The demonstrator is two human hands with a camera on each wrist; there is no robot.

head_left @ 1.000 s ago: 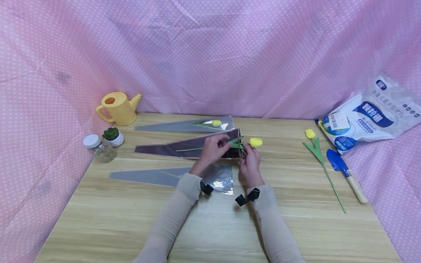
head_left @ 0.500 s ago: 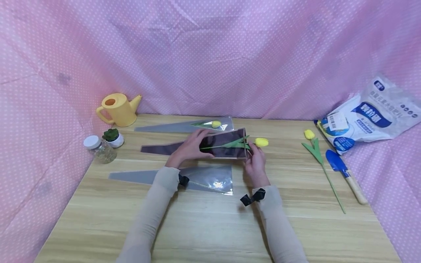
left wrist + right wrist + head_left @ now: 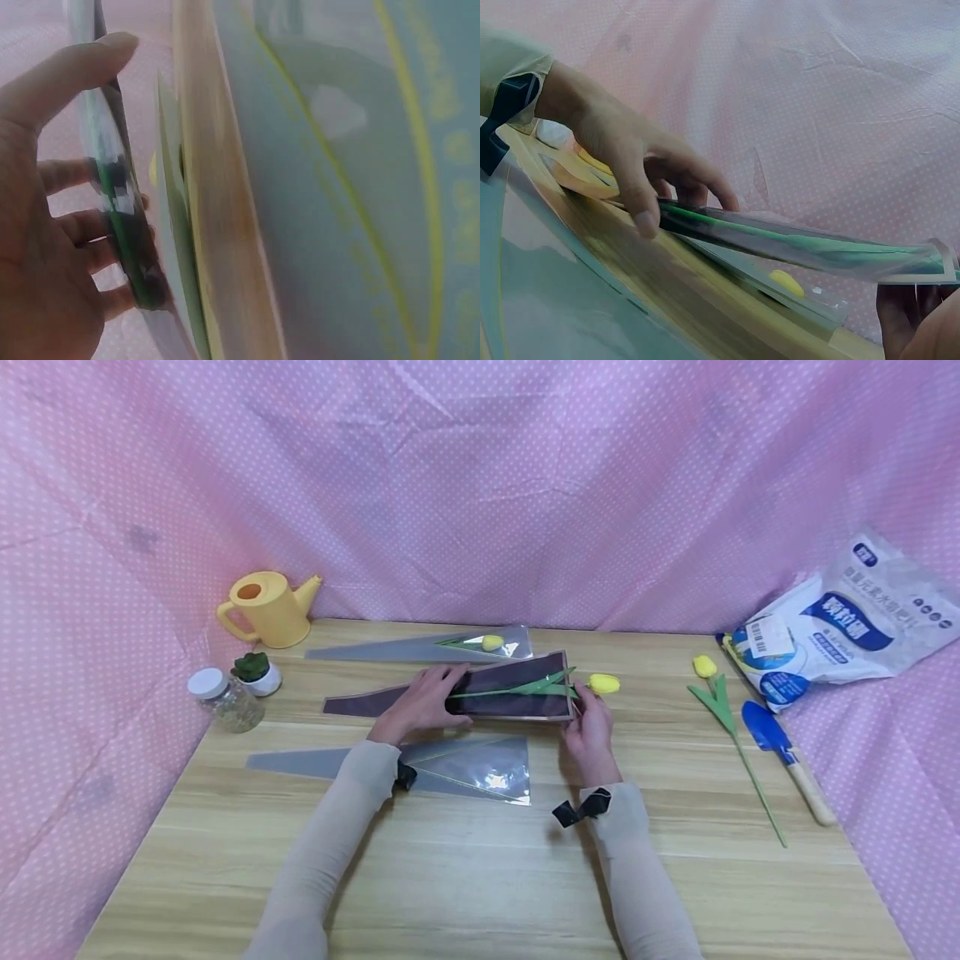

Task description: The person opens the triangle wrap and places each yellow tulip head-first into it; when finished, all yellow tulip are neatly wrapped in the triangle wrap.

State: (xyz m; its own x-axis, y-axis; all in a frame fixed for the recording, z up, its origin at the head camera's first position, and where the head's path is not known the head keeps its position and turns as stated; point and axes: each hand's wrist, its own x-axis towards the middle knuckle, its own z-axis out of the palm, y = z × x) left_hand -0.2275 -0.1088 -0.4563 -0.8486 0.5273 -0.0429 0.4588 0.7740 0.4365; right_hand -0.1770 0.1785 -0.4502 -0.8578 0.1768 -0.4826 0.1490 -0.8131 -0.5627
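Note:
A dark, see-through flower sleeve (image 3: 502,678) is raised off the table, its wide mouth facing right. Inside lies a yellow artificial tulip (image 3: 603,683); its stem and leaves show through the film and its bloom sticks out past the mouth. My left hand (image 3: 423,702) grips the sleeve across its middle, thumb on the near edge and fingers over the far edge, as the right wrist view also shows. At the mouth, my right hand (image 3: 590,731) holds the sleeve's near corner just below the bloom; some of its fingers are hidden underneath.
A clear sleeve (image 3: 375,653) with a tulip lies behind, another clear sleeve (image 3: 465,770) in front. To the right are a loose tulip (image 3: 725,708), a blue trowel (image 3: 787,760) and a fertilizer bag (image 3: 840,618). A watering can (image 3: 273,610), potted succulent (image 3: 258,675) and jar (image 3: 232,702) stand left.
My left hand has left the tulip's leaves and shifted left to grip the sleeve's middle. Sleeve and tulip have moved slightly right, together with my right hand.

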